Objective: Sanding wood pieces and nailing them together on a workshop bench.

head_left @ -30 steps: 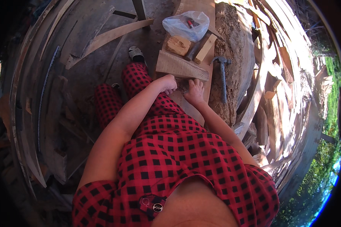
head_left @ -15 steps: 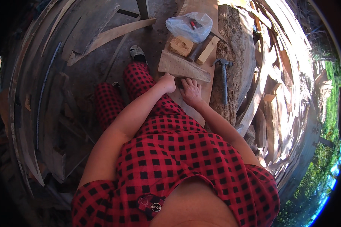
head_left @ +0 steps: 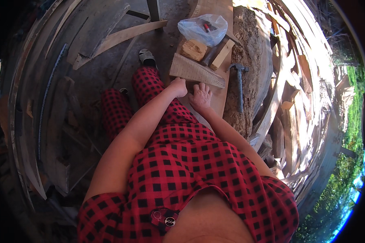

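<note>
Outside, scrap wood lies all around, and a long board (head_left: 220, 99) rests on a rough log (head_left: 253, 52). The step looks like setting a wedge-shaped wood piece (head_left: 194, 71) in place. The left hand (head_left: 178, 86) — fingers curled — touches its near edge. The right hand (head_left: 200, 96) lies flat and open on the board. The wedge runs left to right, thin tip pointing right. Next it likely needs a firm grip — the hammer (head_left: 239, 83) waits nearby.

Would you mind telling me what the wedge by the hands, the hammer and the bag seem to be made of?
The wedge looks like pale, unfinished sawn wood, with rough grain showing. The hammer appears all metal, dull grey head and thin handle alike, though the handle is too small to be sure. The bag seems thin translucent plastic: it is crinkled, shiny, and its contents show through.
</note>
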`<state>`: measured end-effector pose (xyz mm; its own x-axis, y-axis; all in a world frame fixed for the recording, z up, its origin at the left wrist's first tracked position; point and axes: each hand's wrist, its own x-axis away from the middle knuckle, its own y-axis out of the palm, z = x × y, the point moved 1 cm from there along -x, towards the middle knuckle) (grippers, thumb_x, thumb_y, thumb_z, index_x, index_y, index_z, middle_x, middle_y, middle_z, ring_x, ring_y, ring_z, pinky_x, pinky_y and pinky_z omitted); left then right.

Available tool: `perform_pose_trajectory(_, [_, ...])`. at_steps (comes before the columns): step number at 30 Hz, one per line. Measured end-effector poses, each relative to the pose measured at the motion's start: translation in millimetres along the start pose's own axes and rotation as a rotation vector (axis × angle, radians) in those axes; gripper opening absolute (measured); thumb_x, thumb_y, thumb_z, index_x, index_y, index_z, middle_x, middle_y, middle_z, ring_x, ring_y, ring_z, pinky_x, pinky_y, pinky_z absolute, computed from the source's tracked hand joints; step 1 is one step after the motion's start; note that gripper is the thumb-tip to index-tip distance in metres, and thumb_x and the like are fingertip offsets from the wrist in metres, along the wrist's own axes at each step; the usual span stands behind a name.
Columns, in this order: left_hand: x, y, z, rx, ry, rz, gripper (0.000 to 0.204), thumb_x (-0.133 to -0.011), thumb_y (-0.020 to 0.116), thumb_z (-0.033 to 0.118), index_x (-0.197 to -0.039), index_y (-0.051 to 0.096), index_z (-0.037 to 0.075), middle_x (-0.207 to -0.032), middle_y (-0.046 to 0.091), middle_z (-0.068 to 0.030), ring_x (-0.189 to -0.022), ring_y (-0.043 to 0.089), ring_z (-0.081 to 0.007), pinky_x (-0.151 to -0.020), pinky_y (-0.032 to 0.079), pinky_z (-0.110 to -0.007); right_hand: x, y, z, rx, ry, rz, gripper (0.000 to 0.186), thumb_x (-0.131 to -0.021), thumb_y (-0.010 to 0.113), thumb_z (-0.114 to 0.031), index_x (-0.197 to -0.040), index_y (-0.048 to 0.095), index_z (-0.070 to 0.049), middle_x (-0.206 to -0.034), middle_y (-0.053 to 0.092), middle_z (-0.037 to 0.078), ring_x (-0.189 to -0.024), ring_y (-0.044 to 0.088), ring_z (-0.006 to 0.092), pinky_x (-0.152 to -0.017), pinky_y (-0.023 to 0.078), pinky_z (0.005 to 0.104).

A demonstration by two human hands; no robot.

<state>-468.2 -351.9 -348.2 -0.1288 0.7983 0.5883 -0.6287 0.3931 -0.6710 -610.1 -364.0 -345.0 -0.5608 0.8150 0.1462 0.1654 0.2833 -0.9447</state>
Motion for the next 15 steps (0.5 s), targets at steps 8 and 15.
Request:
perform_pose_trajectory(8, [-6.3,6.3,0.9,-0.02,0.043,-0.032,0.037,-0.075,0.054,0.012,-0.108,0.058,-0.003,-0.112,0.057,-0.0238,-0.107,0.056,-0.0335,-0.092,0.045,-0.039,2.8,-8.3,28.3,-0.131,-0.225,0.053,0.045,-0.064,0.07,-0.028,-0.101,0.056,-0.008,-0.103,0.047,0.012,-0.102,0.047,0.0325,-0.083,0.04,0.045])
perform_pose_trajectory(15, [-5.2,10.9,8.4,0.262,-0.107,-0.313,0.042,-0.067,0.058,0.005,-0.109,0.061,-0.001,-0.094,0.064,-0.0148,-0.09,0.06,-0.0271,-0.075,0.05,-0.039,3.8,-15.6,20.6,-0.051,-0.154,-0.014,0.052,-0.061,0.075,-0.037,-0.1,0.057,-0.008,-0.104,0.047,0.012,-0.102,0.047,0.0327,-0.078,0.044,0.0459])
